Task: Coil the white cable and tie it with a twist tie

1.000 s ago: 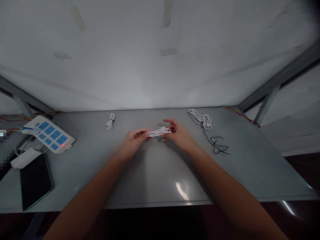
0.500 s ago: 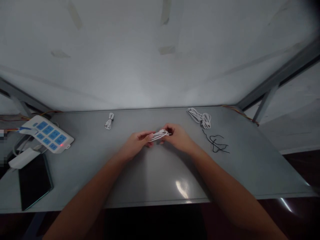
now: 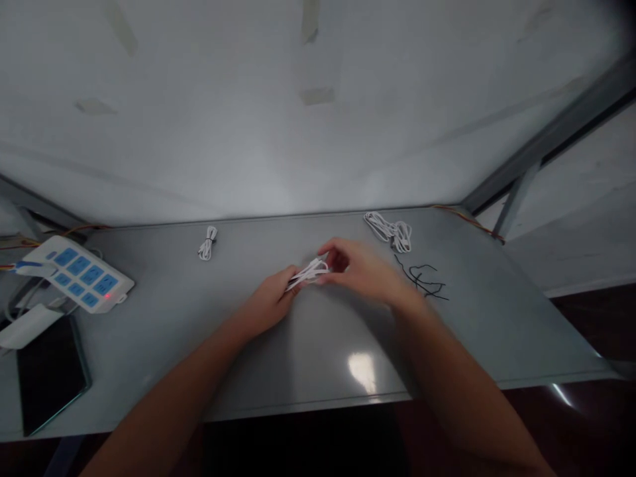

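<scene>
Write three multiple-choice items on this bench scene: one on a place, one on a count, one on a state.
1. Where does the power strip lie? A far left B far right C centre
2. How many white cable bundles lie on the table, out of the hands? A none B two C five
3. The white cable between the hands is A gripped by both B lying loose C hanging off the edge

A: it lies at the left edge. B: a small bundle and a larger bundle. A: left hand and right hand pinch it.
</scene>
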`<state>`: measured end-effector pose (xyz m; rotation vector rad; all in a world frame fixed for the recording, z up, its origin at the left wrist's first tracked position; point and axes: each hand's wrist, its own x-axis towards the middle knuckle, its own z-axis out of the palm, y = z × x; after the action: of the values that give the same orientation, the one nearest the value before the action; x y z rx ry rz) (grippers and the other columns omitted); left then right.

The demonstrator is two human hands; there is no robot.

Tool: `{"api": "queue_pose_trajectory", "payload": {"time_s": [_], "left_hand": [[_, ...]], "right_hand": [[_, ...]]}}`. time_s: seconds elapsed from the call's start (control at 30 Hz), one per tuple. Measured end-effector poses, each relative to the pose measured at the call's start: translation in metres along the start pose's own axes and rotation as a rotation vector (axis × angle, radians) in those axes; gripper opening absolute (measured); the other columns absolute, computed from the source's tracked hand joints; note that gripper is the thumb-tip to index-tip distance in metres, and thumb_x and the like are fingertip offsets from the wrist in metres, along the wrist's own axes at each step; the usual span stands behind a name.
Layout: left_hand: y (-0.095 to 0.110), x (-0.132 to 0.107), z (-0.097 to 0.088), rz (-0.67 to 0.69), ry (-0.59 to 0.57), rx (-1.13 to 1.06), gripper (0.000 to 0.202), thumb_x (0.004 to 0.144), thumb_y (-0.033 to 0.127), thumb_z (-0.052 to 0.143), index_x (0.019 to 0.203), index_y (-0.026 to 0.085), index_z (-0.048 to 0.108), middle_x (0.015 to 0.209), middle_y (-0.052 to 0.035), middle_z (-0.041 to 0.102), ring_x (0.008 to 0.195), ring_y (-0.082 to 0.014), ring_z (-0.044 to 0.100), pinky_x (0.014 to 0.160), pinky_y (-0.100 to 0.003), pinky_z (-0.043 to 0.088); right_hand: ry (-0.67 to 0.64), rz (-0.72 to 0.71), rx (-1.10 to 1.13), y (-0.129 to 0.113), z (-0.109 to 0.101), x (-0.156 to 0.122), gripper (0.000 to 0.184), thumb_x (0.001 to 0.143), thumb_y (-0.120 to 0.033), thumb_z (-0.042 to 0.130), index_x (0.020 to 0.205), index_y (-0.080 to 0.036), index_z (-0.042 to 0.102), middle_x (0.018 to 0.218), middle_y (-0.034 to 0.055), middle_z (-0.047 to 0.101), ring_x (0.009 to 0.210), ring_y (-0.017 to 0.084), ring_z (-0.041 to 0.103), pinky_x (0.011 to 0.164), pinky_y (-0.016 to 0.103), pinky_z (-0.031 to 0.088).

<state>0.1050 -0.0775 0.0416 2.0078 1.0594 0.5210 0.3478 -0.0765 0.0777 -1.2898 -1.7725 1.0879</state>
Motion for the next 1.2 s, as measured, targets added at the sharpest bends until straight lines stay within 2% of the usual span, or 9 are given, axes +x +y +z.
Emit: {"api": "queue_pose_trajectory", "payload": {"time_s": [0.07, 0.17, 0.27, 0.43, 0.63, 0.83, 1.0, 1.13, 1.2], "left_hand": [[-0.001, 0.001, -0.001, -0.018, 0.016, 0.041, 0.025, 0.102, 0.041, 0.043, 0.097, 0.022, 0.058, 0.088, -0.0045, 0.069, 0.080, -0.0223, 0.063, 0.073, -0.032, 0.043], [-0.002, 0.001, -0.003, -0.034, 0.060, 0.072, 0.025, 0.102, 0.040, 0.041, 0.092, 0.022, 0.055, 0.083, -0.0034, 0.066, 0.075, -0.0207, 0.059, 0.070, -0.032, 0.041], [-0.004, 0.002, -0.006, -0.052, 0.089, 0.085, 0.028, 0.103, 0.043, 0.040, 0.090, 0.022, 0.053, 0.079, -0.0021, 0.062, 0.071, -0.0196, 0.056, 0.067, -0.031, 0.038], [-0.008, 0.002, -0.010, -0.075, 0.137, 0.089, 0.027, 0.103, 0.042, 0.041, 0.091, 0.022, 0.055, 0.076, -0.0009, 0.060, 0.068, -0.0183, 0.053, 0.065, -0.031, 0.036], [-0.016, 0.004, -0.012, -0.090, 0.151, 0.102, 0.030, 0.103, 0.046, 0.040, 0.092, 0.022, 0.054, 0.074, 0.0001, 0.059, 0.067, -0.0183, 0.052, 0.064, -0.030, 0.035], [-0.017, 0.003, -0.012, -0.084, 0.160, 0.096, 0.029, 0.102, 0.046, 0.041, 0.092, 0.022, 0.055, 0.073, 0.0006, 0.059, 0.067, -0.0180, 0.053, 0.064, -0.030, 0.036], [-0.017, 0.004, -0.012, -0.091, 0.174, 0.112, 0.030, 0.102, 0.047, 0.039, 0.091, 0.022, 0.053, 0.074, -0.0002, 0.058, 0.068, -0.0188, 0.053, 0.065, -0.030, 0.037], [-0.017, 0.005, -0.011, -0.113, 0.187, 0.107, 0.031, 0.103, 0.047, 0.038, 0.088, 0.022, 0.051, 0.073, -0.0004, 0.057, 0.068, -0.0188, 0.053, 0.066, -0.031, 0.037], [-0.016, 0.005, -0.011, -0.112, 0.195, 0.106, 0.031, 0.103, 0.046, 0.038, 0.087, 0.023, 0.050, 0.072, -0.0001, 0.056, 0.067, -0.0187, 0.053, 0.066, -0.031, 0.037]], "right_hand": [[0.098, 0.039, -0.226, 0.008, -0.044, -0.010, 0.020, 0.073, -0.028, 0.079, 0.091, -0.026, 0.072, 0.081, 0.0011, 0.070, 0.071, 0.019, 0.063, 0.065, 0.032, 0.049], [0.309, 0.333, -0.664, 0.032, -0.107, -0.026, 0.016, 0.070, -0.024, 0.080, 0.083, -0.024, 0.070, 0.081, 0.0034, 0.069, 0.066, 0.019, 0.060, 0.060, 0.031, 0.044], [0.216, 0.660, -0.810, 0.057, -0.137, -0.034, 0.016, 0.065, -0.019, 0.082, 0.075, -0.021, 0.069, 0.078, 0.0060, 0.071, 0.069, 0.022, 0.064, 0.059, 0.031, 0.044], [-0.016, 0.797, -0.753, 0.075, -0.132, -0.029, 0.008, 0.069, -0.013, 0.075, 0.071, -0.020, 0.072, 0.068, 0.0034, 0.070, 0.061, 0.019, 0.062, 0.055, 0.030, 0.042], [-0.171, 0.766, -0.691, 0.078, -0.128, -0.025, 0.013, 0.074, -0.010, 0.070, 0.066, -0.019, 0.073, 0.056, -0.0006, 0.063, 0.054, 0.016, 0.057, 0.056, 0.029, 0.039], [-0.029, 0.684, -0.721, 0.076, -0.133, -0.029, 0.013, 0.074, -0.009, 0.068, 0.069, -0.020, 0.071, 0.069, 0.0022, 0.069, 0.065, 0.018, 0.062, 0.058, 0.028, 0.041], [0.146, 0.658, -0.661, 0.064, -0.145, -0.043, 0.018, 0.077, -0.006, 0.064, 0.085, -0.020, 0.073, 0.075, 0.0034, 0.072, 0.064, 0.019, 0.064, 0.060, 0.031, 0.045], [0.379, 0.650, -0.671, 0.046, -0.149, -0.052, 0.014, 0.084, -0.014, 0.066, 0.092, -0.019, 0.076, 0.076, 0.0077, 0.074, 0.068, 0.022, 0.068, 0.070, 0.036, 0.050], [0.412, 0.692, -0.665, 0.038, -0.149, -0.053, 0.007, 0.085, -0.019, 0.070, 0.086, -0.019, 0.076, 0.072, 0.0095, 0.074, 0.068, 0.024, 0.070, 0.072, 0.038, 0.051]]}}
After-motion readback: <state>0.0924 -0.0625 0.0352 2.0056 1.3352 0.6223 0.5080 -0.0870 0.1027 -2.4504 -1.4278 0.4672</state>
